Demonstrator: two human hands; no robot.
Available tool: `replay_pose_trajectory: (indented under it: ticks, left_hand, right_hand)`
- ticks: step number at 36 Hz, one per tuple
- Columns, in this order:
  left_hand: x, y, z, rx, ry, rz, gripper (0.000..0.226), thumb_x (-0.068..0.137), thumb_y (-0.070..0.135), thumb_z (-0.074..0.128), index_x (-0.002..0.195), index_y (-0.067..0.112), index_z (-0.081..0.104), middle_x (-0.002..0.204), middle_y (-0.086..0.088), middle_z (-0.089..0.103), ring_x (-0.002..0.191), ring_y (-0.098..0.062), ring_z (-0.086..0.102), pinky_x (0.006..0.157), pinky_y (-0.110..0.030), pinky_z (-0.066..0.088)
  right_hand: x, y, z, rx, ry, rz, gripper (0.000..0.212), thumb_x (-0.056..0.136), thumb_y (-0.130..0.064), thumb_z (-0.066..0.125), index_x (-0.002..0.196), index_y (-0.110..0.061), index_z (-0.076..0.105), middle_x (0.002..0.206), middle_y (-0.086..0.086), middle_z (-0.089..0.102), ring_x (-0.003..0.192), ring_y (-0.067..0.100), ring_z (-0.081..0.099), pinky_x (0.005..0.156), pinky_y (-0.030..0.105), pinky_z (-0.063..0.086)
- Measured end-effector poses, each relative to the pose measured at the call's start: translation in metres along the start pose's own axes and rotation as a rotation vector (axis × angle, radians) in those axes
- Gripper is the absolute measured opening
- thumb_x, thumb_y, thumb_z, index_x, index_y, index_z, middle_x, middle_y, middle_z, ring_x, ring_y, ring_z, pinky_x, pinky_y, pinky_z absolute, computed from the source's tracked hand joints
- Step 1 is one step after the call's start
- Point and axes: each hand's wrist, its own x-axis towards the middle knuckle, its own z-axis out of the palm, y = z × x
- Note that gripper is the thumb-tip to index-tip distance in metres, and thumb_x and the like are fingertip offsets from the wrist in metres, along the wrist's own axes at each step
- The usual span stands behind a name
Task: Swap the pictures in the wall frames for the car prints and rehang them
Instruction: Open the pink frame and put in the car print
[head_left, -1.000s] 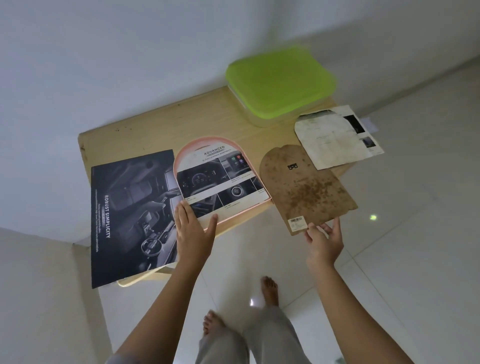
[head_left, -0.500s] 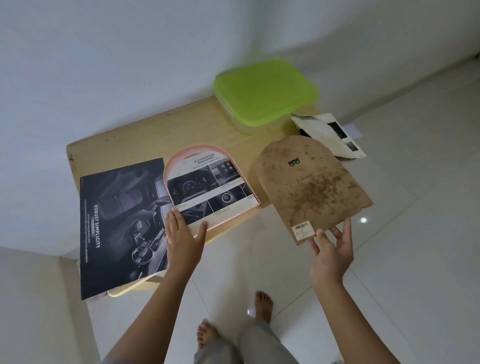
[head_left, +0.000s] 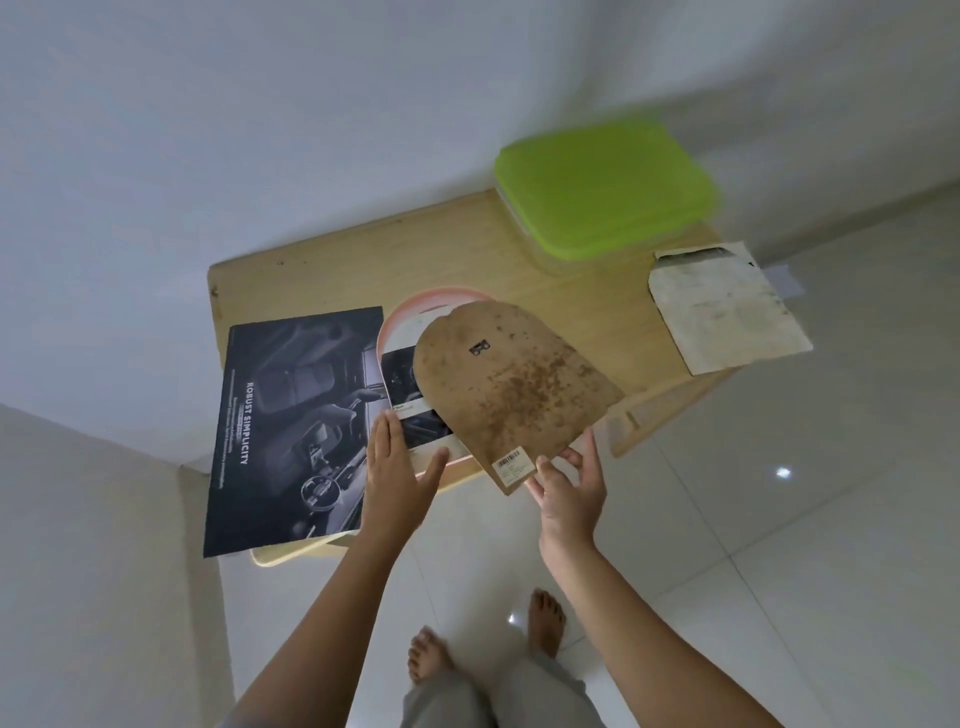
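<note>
An arched pink frame (head_left: 410, 312) lies on the wooden table (head_left: 337, 270) with a car print (head_left: 402, 384) inside it. My left hand (head_left: 397, 480) rests flat with straight fingers on the frame's near left corner. My right hand (head_left: 569, 486) grips the near edge of the stained brown arched backing board (head_left: 511, 387) and holds it over the frame, covering most of the print. A dark car brochure page (head_left: 291, 426) lies to the left of the frame.
A green-lidded plastic box (head_left: 605, 189) stands at the table's back right. A worn, stained paper picture (head_left: 727, 312) lies at the right edge, overhanging it. White wall behind the table, glossy tiled floor below, my bare feet (head_left: 545, 621) near the table.
My right hand has carried the backing board left from beside the table to over the frame, now covering most of the print. My left hand stays on the frame's corner.
</note>
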Motion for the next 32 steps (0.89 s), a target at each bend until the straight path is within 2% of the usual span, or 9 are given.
replay_pose_trajectory:
  ticks: [4, 7, 11, 14, 17, 21, 25, 28, 32]
  left_hand:
    - [-0.001, 0.002, -0.003, -0.054, -0.009, -0.009, 0.090, 0.086, 0.059, 0.046, 0.149, 0.017, -0.003, 0.158, 0.000, -0.005, 0.145, -0.020, -0.005, 0.115, -0.043, 0.009]
    - [-0.001, 0.004, -0.004, -0.079, -0.004, -0.024, 0.089, 0.087, 0.058, 0.047, 0.149, 0.018, -0.002, 0.158, 0.001, -0.003, 0.145, -0.021, -0.003, 0.115, -0.044, 0.009]
    - [0.001, 0.004, -0.003, -0.102, -0.011, -0.040, 0.088, 0.087, 0.055, 0.048, 0.149, 0.019, -0.003, 0.158, 0.002, -0.003, 0.145, -0.021, -0.002, 0.115, -0.046, 0.010]
    - [0.002, 0.004, -0.002, -0.123, -0.018, -0.049, 0.087, 0.088, 0.054, 0.049, 0.149, 0.019, -0.003, 0.158, 0.003, -0.003, 0.145, -0.021, -0.002, 0.115, -0.047, 0.011]
    - [0.003, 0.003, -0.001, -0.134, -0.027, -0.060, 0.083, 0.090, 0.049, 0.049, 0.149, 0.020, -0.002, 0.158, 0.004, -0.003, 0.145, -0.021, -0.001, 0.115, -0.046, 0.011]
    - [0.003, 0.004, -0.002, -0.153, -0.015, -0.076, 0.073, 0.095, 0.038, 0.045, 0.149, 0.021, 0.000, 0.158, 0.004, -0.002, 0.145, -0.021, 0.001, 0.115, -0.046, 0.010]
    - [0.003, 0.005, -0.001, -0.140, -0.007, -0.074, 0.072, 0.094, 0.041, 0.044, 0.148, 0.022, 0.001, 0.158, 0.004, -0.001, 0.145, -0.020, 0.001, 0.114, -0.046, 0.011]
    - [0.003, 0.004, 0.001, -0.113, 0.002, -0.069, 0.076, 0.092, 0.048, 0.044, 0.149, 0.022, 0.000, 0.158, 0.004, -0.003, 0.145, -0.019, -0.001, 0.115, -0.045, 0.010]
    - [0.003, 0.004, 0.001, -0.099, 0.005, -0.073, 0.078, 0.092, 0.050, 0.044, 0.149, 0.021, 0.000, 0.158, 0.004, -0.003, 0.145, -0.019, -0.001, 0.115, -0.045, 0.010]
  right_hand:
    - [0.002, 0.011, 0.002, -0.138, -0.057, -0.019, 0.073, 0.082, 0.008, 0.059, 0.142, -0.022, 0.032, 0.114, 0.008, 0.058, 0.088, 0.012, 0.063, 0.072, 0.029, 0.057]
    - [0.005, 0.018, -0.002, -0.357, -0.110, -0.102, 0.071, 0.079, -0.006, 0.069, 0.140, -0.021, 0.036, 0.103, 0.002, 0.067, 0.095, 0.012, 0.063, 0.085, 0.043, 0.055]
    - [0.013, 0.009, -0.012, -0.522, -0.098, -0.190, 0.050, 0.080, -0.015, 0.070, 0.127, -0.019, 0.051, 0.090, -0.005, 0.068, 0.091, 0.011, 0.063, 0.083, 0.046, 0.055]
    - [0.023, -0.009, -0.019, -0.594, -0.040, -0.315, 0.027, 0.084, -0.015, 0.065, 0.110, -0.015, 0.060, 0.091, 0.002, 0.066, 0.084, 0.013, 0.062, 0.076, 0.039, 0.056]
    - [0.041, -0.029, -0.017, -0.639, -0.051, -0.463, 0.020, 0.088, -0.014, 0.060, 0.108, -0.013, 0.062, 0.100, 0.007, 0.064, 0.090, 0.017, 0.061, 0.071, 0.017, 0.050]
    - [0.067, -0.048, -0.001, -0.815, -0.212, -0.560, 0.037, 0.089, -0.018, 0.058, 0.125, -0.010, 0.053, 0.127, 0.009, 0.051, 0.113, 0.018, 0.051, 0.095, 0.028, 0.044]
    - [0.086, -0.053, 0.012, -1.137, -0.450, -0.487, 0.062, 0.088, -0.038, 0.057, 0.142, -0.017, 0.034, 0.149, 0.006, 0.026, 0.139, 0.020, 0.021, 0.110, 0.035, 0.026]
    - [0.090, -0.052, 0.014, -1.282, -0.472, -0.509, 0.073, 0.083, -0.045, 0.061, 0.143, -0.015, 0.032, 0.146, 0.009, 0.031, 0.135, 0.024, 0.024, 0.108, 0.038, 0.030]
    - [0.093, -0.056, 0.007, -1.291, -0.402, -0.508, 0.077, 0.077, -0.045, 0.068, 0.139, -0.012, 0.038, 0.131, 0.011, 0.044, 0.124, 0.026, 0.038, 0.100, 0.037, 0.039]
